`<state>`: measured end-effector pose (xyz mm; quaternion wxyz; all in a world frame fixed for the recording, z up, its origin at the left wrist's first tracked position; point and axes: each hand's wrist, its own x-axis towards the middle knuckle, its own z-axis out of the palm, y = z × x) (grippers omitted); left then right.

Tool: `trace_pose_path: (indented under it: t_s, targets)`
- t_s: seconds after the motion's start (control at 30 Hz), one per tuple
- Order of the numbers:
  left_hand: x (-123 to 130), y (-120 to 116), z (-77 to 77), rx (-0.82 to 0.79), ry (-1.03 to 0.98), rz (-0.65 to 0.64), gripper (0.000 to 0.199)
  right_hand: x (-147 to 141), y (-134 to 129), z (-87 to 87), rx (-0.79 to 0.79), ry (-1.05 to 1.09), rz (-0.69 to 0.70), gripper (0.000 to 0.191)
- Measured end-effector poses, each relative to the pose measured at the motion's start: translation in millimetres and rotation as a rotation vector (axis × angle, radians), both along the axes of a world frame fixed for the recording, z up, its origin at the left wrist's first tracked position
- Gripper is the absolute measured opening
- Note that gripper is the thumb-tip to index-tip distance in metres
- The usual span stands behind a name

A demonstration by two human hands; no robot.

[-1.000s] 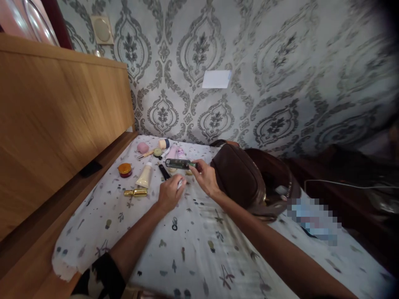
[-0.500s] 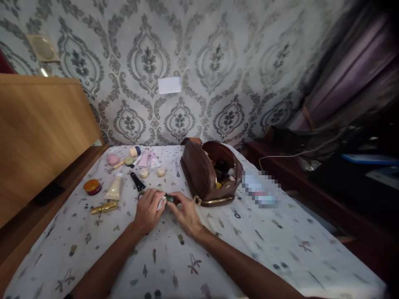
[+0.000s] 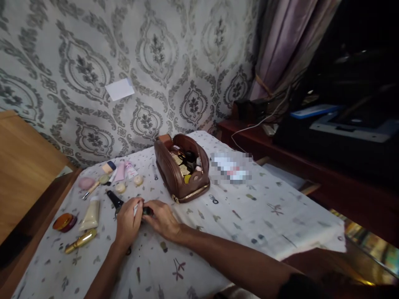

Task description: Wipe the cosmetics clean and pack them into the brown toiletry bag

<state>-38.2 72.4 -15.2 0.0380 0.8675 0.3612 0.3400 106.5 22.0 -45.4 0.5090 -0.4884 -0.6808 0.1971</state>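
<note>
Both my hands meet low over the patterned cloth, in front of the bag. My left hand [image 3: 128, 222] is closed round a small whitish item [image 3: 135, 209], mostly hidden by the fingers. My right hand [image 3: 162, 219] pinches a dark green, cap-like piece [image 3: 147, 211] right beside it. Whether the two pieces are joined, I cannot tell. Just behind my left hand lies a black tube [image 3: 114, 200]. The brown leather toiletry bag [image 3: 166, 168] stands unzipped beyond my right hand, with several small items inside.
A cream tube [image 3: 90, 214], a gold tube [image 3: 81, 240] and an amber-lidded jar [image 3: 64, 223] lie to the left. Behind them are a pink sponge [image 3: 86, 182], a pink tube [image 3: 120, 171] and two small round pots. A blurred-out packet [image 3: 230, 167] lies right of the bag.
The view has turned to the right and tilted, so the bag and hands appear further left. My hands stay together on the small item; the green piece looks darker now.
</note>
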Motion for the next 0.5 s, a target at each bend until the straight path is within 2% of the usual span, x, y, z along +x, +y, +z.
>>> trace_pose_path:
  t_s: [0.23,0.5]
  targets:
    - [-8.9,7.9,-0.5,-0.138,-0.062,0.025,0.033,0.5,0.7,-2.2,0.029,-0.029,0.020,0.025]
    - [-28.2,24.6,-1.5,-0.284,-0.105,0.137,0.040,0.9,-0.5,-2.2,0.008,0.071,0.050,0.025]
